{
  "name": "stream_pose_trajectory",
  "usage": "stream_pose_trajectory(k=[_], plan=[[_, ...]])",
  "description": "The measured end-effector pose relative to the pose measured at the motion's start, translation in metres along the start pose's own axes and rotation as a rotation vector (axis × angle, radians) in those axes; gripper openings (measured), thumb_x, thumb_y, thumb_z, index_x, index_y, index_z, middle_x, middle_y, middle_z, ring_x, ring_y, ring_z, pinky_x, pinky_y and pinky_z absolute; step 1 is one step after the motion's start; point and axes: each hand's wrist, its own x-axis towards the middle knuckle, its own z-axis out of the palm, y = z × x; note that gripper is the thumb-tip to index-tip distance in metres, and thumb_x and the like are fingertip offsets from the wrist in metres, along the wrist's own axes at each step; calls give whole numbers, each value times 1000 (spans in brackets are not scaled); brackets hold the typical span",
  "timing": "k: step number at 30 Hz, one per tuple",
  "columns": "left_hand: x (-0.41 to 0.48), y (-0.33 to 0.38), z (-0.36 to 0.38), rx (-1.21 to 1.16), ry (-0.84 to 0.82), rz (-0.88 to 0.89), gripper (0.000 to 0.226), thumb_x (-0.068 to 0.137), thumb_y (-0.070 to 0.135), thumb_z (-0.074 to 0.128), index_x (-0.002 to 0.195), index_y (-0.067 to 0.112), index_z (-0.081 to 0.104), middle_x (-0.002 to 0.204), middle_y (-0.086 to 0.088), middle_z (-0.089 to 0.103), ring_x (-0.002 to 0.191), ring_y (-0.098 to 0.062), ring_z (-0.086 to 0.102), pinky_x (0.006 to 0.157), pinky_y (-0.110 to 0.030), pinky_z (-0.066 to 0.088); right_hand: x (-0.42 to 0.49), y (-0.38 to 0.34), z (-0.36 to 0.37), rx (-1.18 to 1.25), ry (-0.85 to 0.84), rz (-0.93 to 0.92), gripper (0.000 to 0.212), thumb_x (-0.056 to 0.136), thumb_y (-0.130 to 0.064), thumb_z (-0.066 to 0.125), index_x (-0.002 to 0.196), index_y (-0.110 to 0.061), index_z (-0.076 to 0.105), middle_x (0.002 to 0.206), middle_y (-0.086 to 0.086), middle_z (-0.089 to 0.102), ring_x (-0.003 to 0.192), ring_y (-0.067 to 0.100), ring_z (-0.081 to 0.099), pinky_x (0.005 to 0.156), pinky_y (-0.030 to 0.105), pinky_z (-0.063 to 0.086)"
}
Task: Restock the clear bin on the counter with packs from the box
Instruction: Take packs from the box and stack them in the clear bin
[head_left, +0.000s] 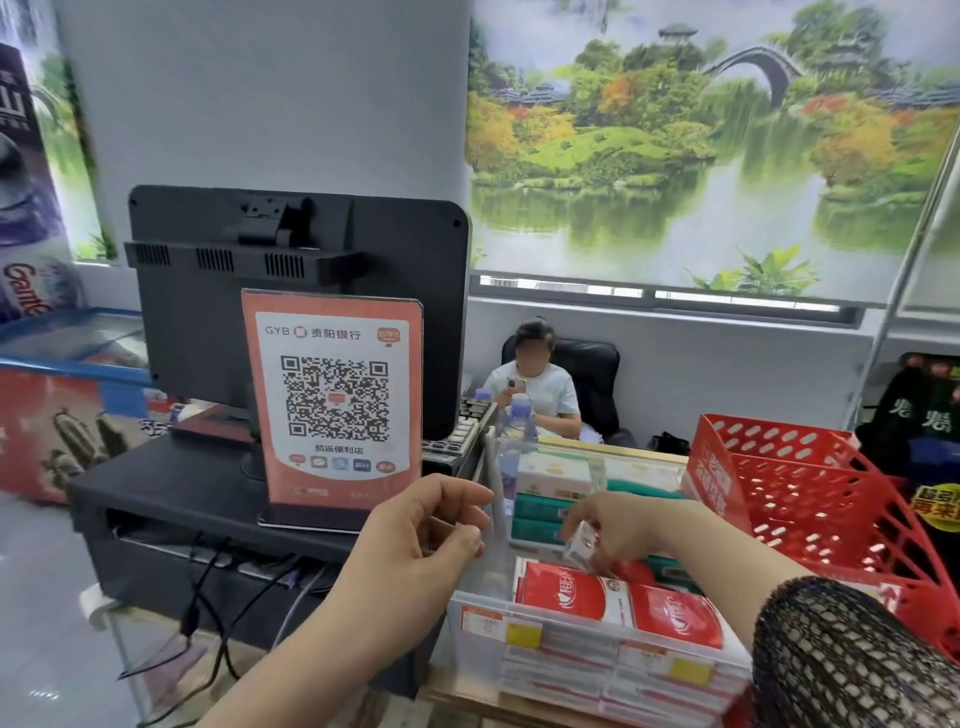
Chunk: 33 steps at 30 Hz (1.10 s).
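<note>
Sleeve: your black mesh sleeve (852, 660) fills the lower right corner.
Right hand: your right hand (618, 530) pinches a small white pack (581, 543) over the clear bin (475, 649).
Bin: it sits on the counter under your hands, with red packs (566, 595) lying at its front.
Left hand: your left hand (436, 525) is by the bin's left wall, fingers curled; you cannot tell whether they grip anything.
Right of bin: a red basket (810, 493).
Left: a QR sign (332, 400).
</note>
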Motion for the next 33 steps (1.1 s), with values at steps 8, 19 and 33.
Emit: stream_pose_trajectory(k=[8,19,33], plan=[[3,-1,7,-12,-30,6,29,88,-2,57,97,24,66,84,9,69,75,-11,66,72,-24,55,4,16,10,-42,79,6,18,81,-32,61,95,-31,73,106,-12,69,86,7,64,84,32,55],[-2,-6,7,-3,-41,-6,29,90,0,56,98,27,66,86,9,69,78,-11,67,76,-29,57,-14,20,11,29,24,43,28,87,-16,52,92,-33,73,103,-12,70,93,6,63,90,30,52],[-16,-18,-8,-65,-9,-56,27,88,-1,55,96,22,66,88,1,70,77,-8,66,72,-21,54,-67,-123,32,585,777,-379,21,92,-11,54,110,-17,64,90,-6,68,75,6,62,75,16,49]])
